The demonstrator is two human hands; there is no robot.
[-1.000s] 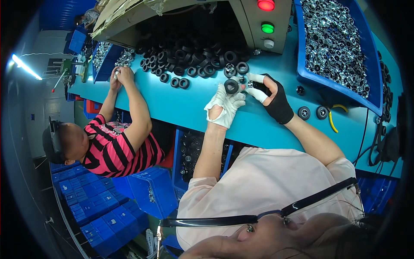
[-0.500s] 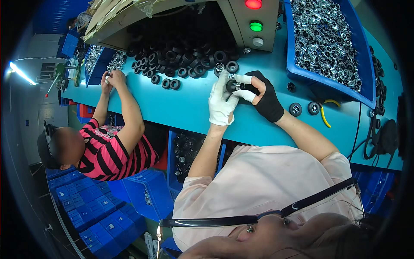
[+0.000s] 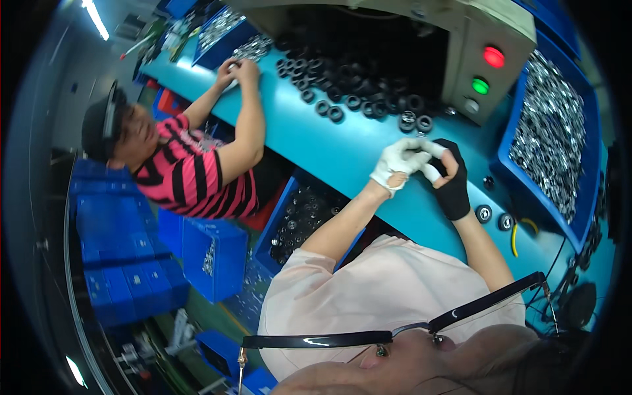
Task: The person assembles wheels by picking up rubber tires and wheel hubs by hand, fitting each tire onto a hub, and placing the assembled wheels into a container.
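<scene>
My left hand [image 3: 398, 164], in a white glove, is closed with its fingers bent toward my right hand. My right hand [image 3: 454, 181] wears a black glove with white-covered fingertips, and its thumb and fingers are curled closed. The fingertips of both hands meet above the blue-green table; whatever they hold is hidden and blurred. Just beyond the fingers lie a black tyre with a shiny hub [image 3: 407, 120] and a bare black tyre [image 3: 424, 124].
Many loose tyres [image 3: 336, 92] lie under a machine with a red and a green light [image 3: 480, 85]. A blue bin [image 3: 503, 155] of shiny hubs stands right. Finished-looking wheels [image 3: 484, 213] and yellow-handled pliers [image 3: 515, 240] lie nearby. A co-worker [image 3: 197, 168] sits left.
The whole view has swung, so the table and bins appear shifted and tilted. The dark wheel part with a shiny piece seen between my fingers before no longer shows.
</scene>
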